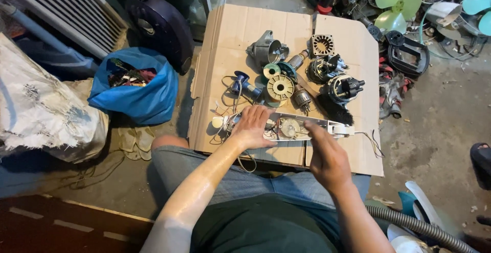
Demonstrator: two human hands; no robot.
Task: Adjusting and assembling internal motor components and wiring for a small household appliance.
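A long white plastic housing (327,126) with a round gear and wiring inside lies on a flattened cardboard sheet (245,28). My left hand (253,127) rests palm down on the housing's left end, fingers spread over it. My right hand (325,153) hovers just above the housing's middle, fingers together and pointing at it; I cannot tell whether it pinches anything. Beyond the housing lie a cream toothed disc (280,87), a grey metal casing (267,49), a blue-capped part with wires (241,83) and two black motor units (342,88).
A blue bag (134,87) full of scraps sits left of the cardboard, beside a white sack (36,110). Green fan blades (396,2) and black parts clutter the floor at the upper right. A grey ribbed hose (414,225) runs at the lower right.
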